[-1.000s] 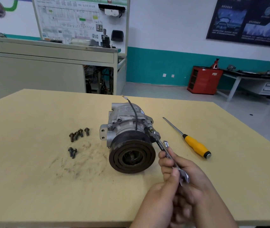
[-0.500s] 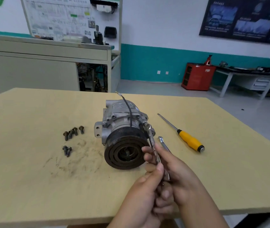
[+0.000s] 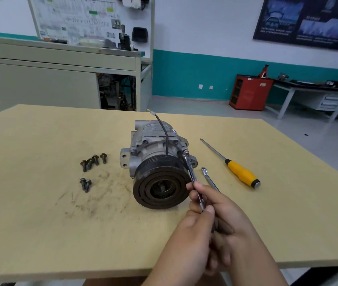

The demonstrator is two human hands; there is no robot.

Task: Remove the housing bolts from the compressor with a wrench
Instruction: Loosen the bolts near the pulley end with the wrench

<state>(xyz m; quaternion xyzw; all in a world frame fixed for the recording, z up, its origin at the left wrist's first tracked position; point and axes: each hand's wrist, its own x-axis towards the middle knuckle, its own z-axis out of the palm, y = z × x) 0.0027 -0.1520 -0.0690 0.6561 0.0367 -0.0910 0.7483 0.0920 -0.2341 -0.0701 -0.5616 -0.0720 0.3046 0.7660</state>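
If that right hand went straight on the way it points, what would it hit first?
Probably the compressor pulley, which sits just ahead of the right hand that grips the wrench. Depth is hard to judge from this one view.

Bright, even indoor lighting; shadows soft and faint. Wide-angle bending at the edges. Background slightly soft; far corners blurred.

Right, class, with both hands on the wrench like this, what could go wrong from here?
Both the left hand and right hand grip the slim silver wrench, so nothing steadies the grey metal compressor; it may shift or roll on its round black pulley.
The wrench could slip off the housing bolt and drive knuckles into the pulley.
The six loose dark bolts lie free on the tan wooden table and could roll off.
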